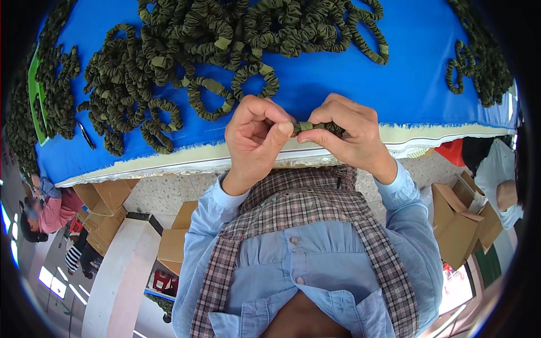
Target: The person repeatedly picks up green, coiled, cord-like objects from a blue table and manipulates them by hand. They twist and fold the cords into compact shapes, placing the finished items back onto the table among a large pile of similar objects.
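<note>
Between my two hands, over the near edge of the table, is a dark green gathered fabric band, a scrunchie (304, 127) with a lighter green patch. My left hand (256, 135) pinches its left end between thumb and fingers. On the other side my right hand (349, 128) grips it, thumb below and fingers above, covering most of the band. Just beyond the left hand lie loose scrunchies of the same kind, one round ring (256, 80) and another ring (209, 98). A large heap of scrunchies (197, 34) spreads behind them.
A blue cloth (406, 84) with a frayed edge covers the table. More scrunchies pile at the right (484, 67). A pen (86, 136) and a green sheet (37, 101) lie at left. Cardboard boxes (462, 219) stand below the table; other people (56, 208) sit at the far left.
</note>
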{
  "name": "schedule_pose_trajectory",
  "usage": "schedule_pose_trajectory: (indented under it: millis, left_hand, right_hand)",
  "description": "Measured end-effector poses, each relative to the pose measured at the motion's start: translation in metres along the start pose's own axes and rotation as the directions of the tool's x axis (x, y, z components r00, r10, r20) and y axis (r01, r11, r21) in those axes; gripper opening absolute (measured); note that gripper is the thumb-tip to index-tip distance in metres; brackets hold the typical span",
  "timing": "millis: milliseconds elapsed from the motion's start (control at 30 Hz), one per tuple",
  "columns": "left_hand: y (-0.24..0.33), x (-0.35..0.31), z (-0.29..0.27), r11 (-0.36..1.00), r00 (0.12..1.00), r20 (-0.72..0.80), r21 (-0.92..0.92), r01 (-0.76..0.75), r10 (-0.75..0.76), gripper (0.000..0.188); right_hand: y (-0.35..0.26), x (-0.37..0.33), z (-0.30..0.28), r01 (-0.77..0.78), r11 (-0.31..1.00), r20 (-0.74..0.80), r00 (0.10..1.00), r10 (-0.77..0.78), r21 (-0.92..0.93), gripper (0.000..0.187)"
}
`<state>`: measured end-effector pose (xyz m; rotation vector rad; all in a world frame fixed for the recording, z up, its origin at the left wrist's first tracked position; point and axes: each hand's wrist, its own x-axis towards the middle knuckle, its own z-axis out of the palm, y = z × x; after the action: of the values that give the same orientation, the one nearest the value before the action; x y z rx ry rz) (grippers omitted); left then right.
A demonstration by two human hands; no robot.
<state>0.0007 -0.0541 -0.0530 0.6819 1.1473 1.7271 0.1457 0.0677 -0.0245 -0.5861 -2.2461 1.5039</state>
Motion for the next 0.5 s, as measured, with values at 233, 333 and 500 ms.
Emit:
schedule_pose_trajectory:
  millis: [233,333,500]
  left_hand:
    - [0.0036,0.0004,0.0053,0.994,1.000,-0.012,0.103,0.024,-0.023,0.014]
    - [0.0001,0.0009,0.0027,0.993,1.000,0.003,0.117,-0.004,0.004,0.014]
    - [-0.0007,0.0021,0.0020,0.998,1.000,-0.018,0.058,-0.002,0.003,0.014]
  right_hand:
    - [-0.0005,0.0067,0.0056,0.151,0.985,-0.025,0.988,-0.154,-0.080,0.029]
    - [0.0028,0.0032,0.0050,0.132,0.990,-0.020,0.991,-0.133,-0.058,0.022]
    - [-0.0008,0.0037,0.0067,0.068,0.998,-0.064,0.996,-0.067,0.011,0.014]
